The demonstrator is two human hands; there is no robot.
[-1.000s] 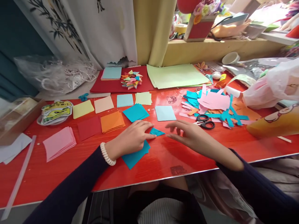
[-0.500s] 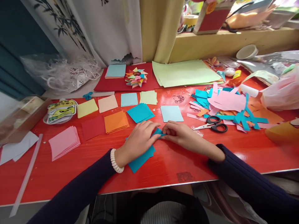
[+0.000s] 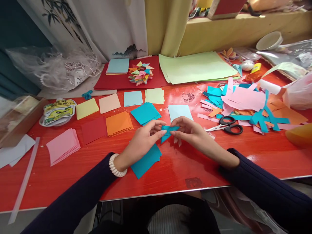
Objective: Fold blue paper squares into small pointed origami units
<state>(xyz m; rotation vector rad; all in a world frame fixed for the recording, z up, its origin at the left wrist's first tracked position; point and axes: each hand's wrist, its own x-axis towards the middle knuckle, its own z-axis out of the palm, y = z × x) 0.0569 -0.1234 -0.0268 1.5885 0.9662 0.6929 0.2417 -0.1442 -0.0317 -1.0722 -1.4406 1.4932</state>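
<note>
A small folded piece of blue paper [image 3: 166, 136] is pinched between both hands, its point facing down toward me. My left hand [image 3: 143, 139] grips its left side with thumb and fingers. On its right side, my right hand [image 3: 191, 135] does the same. Under my left wrist lie blue square sheets [image 3: 147, 162]. Just beyond the hands are a stack of blue squares [image 3: 145, 113] and a light blue square [image 3: 180, 112]. Black-handled scissors [image 3: 229, 126] rest to the right of my right hand.
Stacks of orange [image 3: 119, 123], red [image 3: 94, 131] and pink squares [image 3: 63, 146] lie leftward. A multicoloured folded-paper piece [image 3: 140, 73] sits on red sheets at the back, beside large pale green sheets [image 3: 195, 69]. Paper scraps [image 3: 246, 100] are heaped at right.
Both hands have lifted the folded blue paper slightly and spread it between them, so more of its pointed shape shows. The view has tilted down a little.
</note>
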